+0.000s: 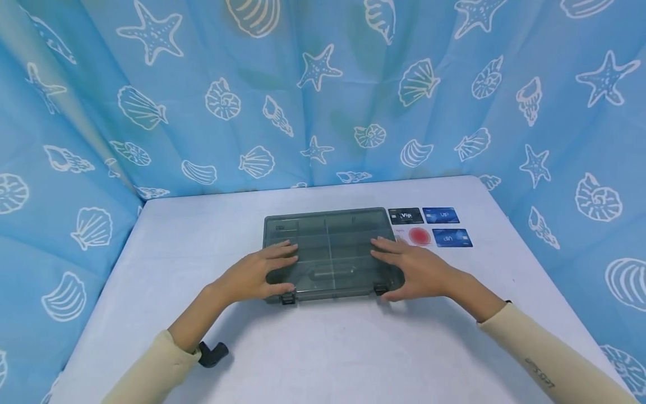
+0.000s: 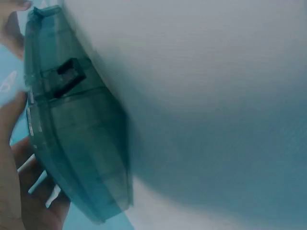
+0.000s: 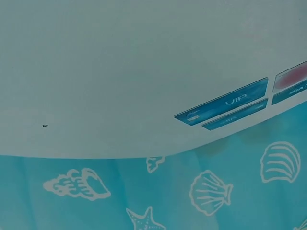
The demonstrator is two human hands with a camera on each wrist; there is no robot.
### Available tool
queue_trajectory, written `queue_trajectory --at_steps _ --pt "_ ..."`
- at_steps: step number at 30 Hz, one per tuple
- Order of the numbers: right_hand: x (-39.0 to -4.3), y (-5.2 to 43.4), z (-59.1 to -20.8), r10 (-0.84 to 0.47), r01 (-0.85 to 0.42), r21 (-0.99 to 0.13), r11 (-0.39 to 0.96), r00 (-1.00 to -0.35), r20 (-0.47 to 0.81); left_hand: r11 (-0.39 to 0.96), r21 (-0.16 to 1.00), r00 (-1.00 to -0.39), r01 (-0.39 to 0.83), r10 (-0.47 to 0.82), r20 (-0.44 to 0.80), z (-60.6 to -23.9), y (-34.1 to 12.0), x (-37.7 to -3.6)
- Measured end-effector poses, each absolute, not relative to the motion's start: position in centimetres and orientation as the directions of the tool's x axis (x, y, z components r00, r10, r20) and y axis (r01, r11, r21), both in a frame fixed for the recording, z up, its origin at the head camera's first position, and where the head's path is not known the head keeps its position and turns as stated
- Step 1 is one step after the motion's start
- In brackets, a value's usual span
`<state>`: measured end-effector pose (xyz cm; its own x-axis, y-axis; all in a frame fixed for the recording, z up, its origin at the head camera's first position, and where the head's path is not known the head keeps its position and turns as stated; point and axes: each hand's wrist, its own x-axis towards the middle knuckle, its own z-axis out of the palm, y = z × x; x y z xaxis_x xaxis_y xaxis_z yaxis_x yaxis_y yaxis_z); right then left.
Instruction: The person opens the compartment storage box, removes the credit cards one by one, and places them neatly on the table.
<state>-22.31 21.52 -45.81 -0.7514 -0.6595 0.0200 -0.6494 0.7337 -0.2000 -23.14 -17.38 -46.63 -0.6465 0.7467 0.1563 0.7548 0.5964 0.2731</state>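
A dark see-through plastic compartment box (image 1: 348,244) lies with its lid down on the white table, divider lines showing through. My left hand (image 1: 259,272) lies over the box's left side, fingers spread across the lid and thumb by the left front latch (image 1: 288,298). Over the right side, my right hand (image 1: 421,269) has its fingers reaching onto the lid and its thumb near the right front latch (image 1: 380,289). In the left wrist view, the box's front wall (image 2: 86,139) shows, with the left fingers (image 2: 36,179) along the lid. The right wrist view leaves the right hand out.
Right of the box lie a black card (image 1: 406,216), a blue card (image 1: 441,215), another blue card (image 1: 452,238) and a white card with a red circle (image 1: 419,236). A blue curtain (image 1: 323,106) with white shells surrounds the table (image 1: 343,348). A small black fitting (image 1: 214,354) sits at the left cuff.
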Motion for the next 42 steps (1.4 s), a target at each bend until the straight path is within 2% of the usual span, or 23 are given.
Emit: queue_trajectory --at_steps 4,7,11,15,18,21,26,29,35,42 --pt "-22.1 21.4 -45.9 -0.669 -0.662 -0.165 0.731 -0.743 0.015 0.593 0.194 -0.617 0.782 0.781 0.100 -46.5 -16.9 -22.5" --pt "-22.2 21.4 -46.0 -0.679 -0.675 -0.148 0.723 -0.734 0.024 0.584 0.079 -0.589 0.808 0.805 0.067 -46.9 -16.4 -22.0" --pt "-22.5 21.4 -46.1 -0.685 -0.683 -0.144 0.716 -0.727 0.046 0.587 -0.060 -0.583 0.807 0.809 0.073 -47.7 -16.1 -21.9" --pt "-22.9 21.3 -45.8 -0.678 -0.677 -0.165 0.717 -0.733 0.059 0.585 -0.115 -0.575 0.803 0.811 0.108 -47.9 -16.0 -22.4" --pt "-23.2 21.1 -45.6 -0.674 -0.671 -0.174 0.721 -0.737 0.050 0.574 -0.129 -0.567 0.808 0.819 0.088 -47.7 -16.0 -22.7" --pt "-23.4 21.0 -45.4 -0.668 -0.662 -0.184 0.726 -0.743 0.036 0.571 -0.073 -0.570 0.818 0.821 0.034 -47.0 -16.0 -22.8" --pt "-23.6 20.9 -45.0 -0.659 -0.645 -0.211 0.734 -0.752 0.010 0.595 0.119 -0.598 0.795 0.802 -0.022 -45.2 -16.1 -23.4" --pt "-23.7 20.9 -44.9 -0.662 -0.648 -0.210 0.732 -0.749 0.003 0.602 0.194 -0.605 0.775 0.795 -0.051 -44.7 -16.2 -23.8" --pt "-23.9 21.0 -45.0 -0.682 -0.674 -0.182 0.716 -0.731 0.025 0.602 0.275 -0.607 0.750 0.791 -0.077 -44.4 -16.1 -24.5" --pt "-24.8 20.9 -45.2 -0.723 -0.720 -0.164 0.675 -0.689 0.046 0.593 0.296 -0.597 0.749 0.797 -0.088 -43.9 -16.1 -25.2"
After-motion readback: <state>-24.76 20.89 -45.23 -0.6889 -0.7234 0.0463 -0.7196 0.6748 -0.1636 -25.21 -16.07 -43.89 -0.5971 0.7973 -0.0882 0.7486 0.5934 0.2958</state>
